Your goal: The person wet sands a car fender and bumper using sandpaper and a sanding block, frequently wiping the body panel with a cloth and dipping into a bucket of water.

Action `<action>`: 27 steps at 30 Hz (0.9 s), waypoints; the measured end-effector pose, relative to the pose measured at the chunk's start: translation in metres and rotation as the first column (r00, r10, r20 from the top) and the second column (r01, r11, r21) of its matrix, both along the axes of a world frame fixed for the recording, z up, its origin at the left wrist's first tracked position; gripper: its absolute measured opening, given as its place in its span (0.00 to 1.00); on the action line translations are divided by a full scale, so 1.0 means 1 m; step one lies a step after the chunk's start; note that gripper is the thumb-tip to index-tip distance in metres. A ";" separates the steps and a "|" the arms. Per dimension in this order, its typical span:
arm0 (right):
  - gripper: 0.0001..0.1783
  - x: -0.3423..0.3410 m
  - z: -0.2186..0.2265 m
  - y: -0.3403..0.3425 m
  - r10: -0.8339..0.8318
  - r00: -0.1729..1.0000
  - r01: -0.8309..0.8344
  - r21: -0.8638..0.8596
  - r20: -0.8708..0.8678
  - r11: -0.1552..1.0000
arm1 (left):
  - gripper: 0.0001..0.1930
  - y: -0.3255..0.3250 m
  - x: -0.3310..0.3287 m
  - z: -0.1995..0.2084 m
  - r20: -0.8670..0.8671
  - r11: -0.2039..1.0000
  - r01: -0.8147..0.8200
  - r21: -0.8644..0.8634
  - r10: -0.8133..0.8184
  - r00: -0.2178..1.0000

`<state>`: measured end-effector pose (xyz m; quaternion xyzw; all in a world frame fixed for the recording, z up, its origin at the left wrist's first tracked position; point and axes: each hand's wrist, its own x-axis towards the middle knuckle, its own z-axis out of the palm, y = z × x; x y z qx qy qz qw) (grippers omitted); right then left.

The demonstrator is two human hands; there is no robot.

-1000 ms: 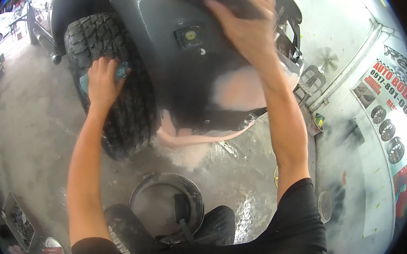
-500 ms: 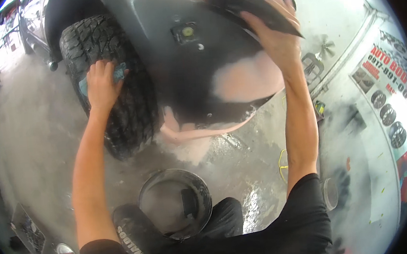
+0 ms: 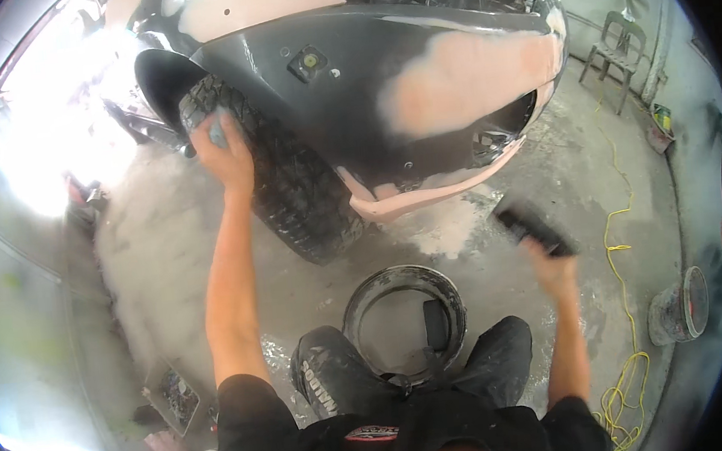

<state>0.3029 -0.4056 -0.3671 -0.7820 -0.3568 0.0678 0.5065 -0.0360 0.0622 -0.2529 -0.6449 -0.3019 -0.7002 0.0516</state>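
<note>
Since 0.5 s ago our right hand [image 3: 553, 264] has come off the fender [image 3: 418, 92] and dropped below it, fingers wrapped round a dark sanding block [image 3: 534, 226]. Left hand [image 3: 224, 156] stays on the tire [image 3: 288, 176] left of the fender, pressing a blue cloth [image 3: 217, 133]. We're prob. mid-sanding, btwn strokes; next move needs the block flat on the pink filler patch [image 3: 468, 74]. Right arm bent, left straight.
</note>
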 end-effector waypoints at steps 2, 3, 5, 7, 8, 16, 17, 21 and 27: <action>0.20 -0.058 -0.062 0.000 0.309 0.908 -0.244 0.246 -0.282 0.938 | 0.15 -0.011 0.006 0.043 0.068 0.983 0.018 0.181 -0.031 0.997; 0.21 -0.075 -0.097 0.000 0.353 0.866 -0.282 0.237 -0.355 0.930 | 0.16 -0.019 0.016 0.066 0.036 0.963 0.000 0.270 -0.010 0.999; 0.17 -0.107 -0.133 0.003 0.415 0.779 -0.345 0.231 -0.469 0.910 | 0.16 -0.034 0.034 0.111 -0.105 0.894 -0.022 0.447 0.076 0.992; 0.15 -0.125 -0.168 0.006 0.407 0.750 -0.374 0.174 -0.521 0.911 | 0.16 -0.038 0.055 0.142 -0.230 0.830 0.003 0.557 0.150 0.962; 0.15 -0.128 -0.173 0.009 0.428 0.745 -0.404 0.163 -0.512 0.900 | 0.15 -0.037 0.068 0.155 -0.250 0.812 0.020 0.583 0.156 0.955; 0.15 -0.121 -0.182 0.017 0.426 0.775 -0.421 0.121 -0.466 0.899 | 0.14 -0.102 0.159 0.214 -0.697 0.849 0.245 0.468 0.184 0.693; 0.16 -0.121 -0.184 0.019 0.382 0.760 -0.379 0.119 -0.526 0.918 | 0.15 -0.097 0.148 0.216 -0.739 0.820 0.335 0.465 0.150 0.657; 0.17 -0.121 -0.176 0.010 0.429 0.784 -0.397 0.169 -0.449 0.902 | 0.14 -0.043 0.089 0.204 -0.539 0.692 0.277 0.667 0.190 0.821; 0.16 -0.122 -0.179 0.003 0.449 0.738 -0.404 0.202 -0.504 0.892 | 0.16 0.005 -0.025 0.119 -0.303 0.945 -0.212 0.248 0.283 0.910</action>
